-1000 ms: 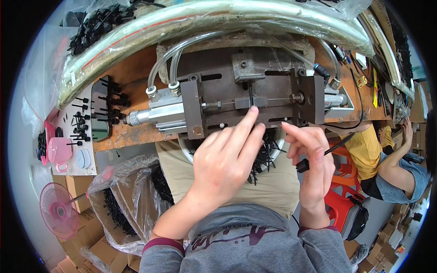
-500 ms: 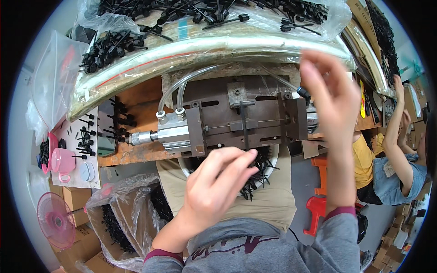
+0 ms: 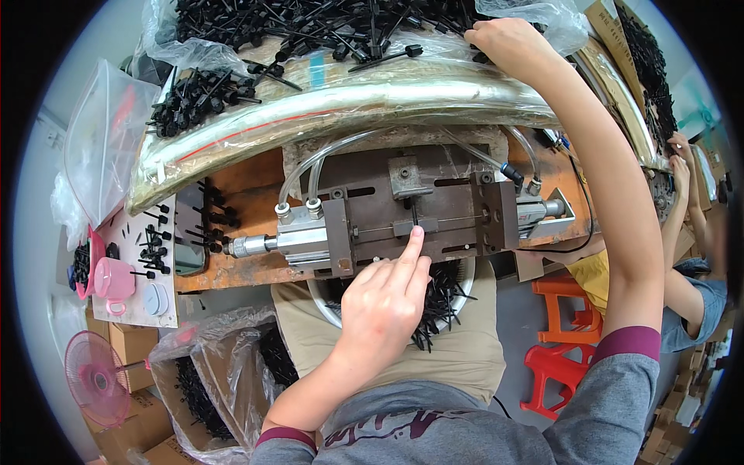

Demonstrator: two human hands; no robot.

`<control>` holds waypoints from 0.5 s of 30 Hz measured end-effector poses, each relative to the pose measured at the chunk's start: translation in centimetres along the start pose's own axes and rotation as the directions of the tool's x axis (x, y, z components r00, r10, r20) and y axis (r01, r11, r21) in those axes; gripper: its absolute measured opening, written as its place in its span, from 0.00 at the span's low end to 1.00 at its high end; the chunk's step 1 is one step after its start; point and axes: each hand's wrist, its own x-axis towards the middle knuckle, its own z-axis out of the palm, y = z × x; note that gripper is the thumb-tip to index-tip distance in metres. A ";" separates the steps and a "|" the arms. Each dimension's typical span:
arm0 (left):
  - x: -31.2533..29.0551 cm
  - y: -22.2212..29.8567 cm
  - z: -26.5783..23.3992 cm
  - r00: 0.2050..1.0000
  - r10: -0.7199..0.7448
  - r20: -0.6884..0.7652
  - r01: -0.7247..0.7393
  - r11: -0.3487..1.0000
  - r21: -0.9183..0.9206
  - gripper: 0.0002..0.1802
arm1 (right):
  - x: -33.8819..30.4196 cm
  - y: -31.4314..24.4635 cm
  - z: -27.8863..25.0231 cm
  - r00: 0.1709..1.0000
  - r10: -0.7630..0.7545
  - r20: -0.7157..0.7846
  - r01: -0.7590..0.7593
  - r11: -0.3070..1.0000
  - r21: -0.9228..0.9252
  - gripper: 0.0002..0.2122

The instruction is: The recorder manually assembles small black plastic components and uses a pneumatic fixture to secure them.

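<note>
Left hand (image 3: 385,302), center of frame: index finger straight, tip touching a small dark block (image 3: 404,227) mid-fixture, right at the lower end of a thin black rod (image 3: 415,209). Other fingers bent; left grip released. Right arm stretches up the right side; right hand (image 3: 508,48) at upper right, fingers bent down into the right end of a pile of black parts (image 3: 310,27), stems with chunky heads. Fingertips partly hidden; cannot tell if right grip grasps a part.

Fixture (image 3: 457,205), dark metal, sits upper center on an orange-brown wooden surface (image 3: 248,174). 1 silver cylinder on each side, left (image 3: 302,242) and right (image 3: 535,217), clear tubes (image 3: 293,177) curving up from the left cylinder. Plastic-wrapped curved edge (image 3: 372,97) runs between pile and fixture.

Below the fixture, on the lap: white bowl (image 3: 470,280) with black rods (image 3: 440,306), partly behind left hand. Left of frame: pink mug (image 3: 114,277), more black parts (image 3: 153,252) near it, pink fan (image 3: 97,378) lower. Lower left: plastic-lined box (image 3: 232,372) holding black pieces. Right: 2 stools, orange (image 3: 552,289) above red (image 3: 552,376). Far right edge: a co-worker's hands (image 3: 682,167).
</note>
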 end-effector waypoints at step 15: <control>-0.1 -0.6 0.4 1.000 0.014 0.006 -0.014 0.999 -0.034 0.11 | -5.5 1.8 -3.7 0.974 0.106 -0.202 0.026 0.828 0.560 0.10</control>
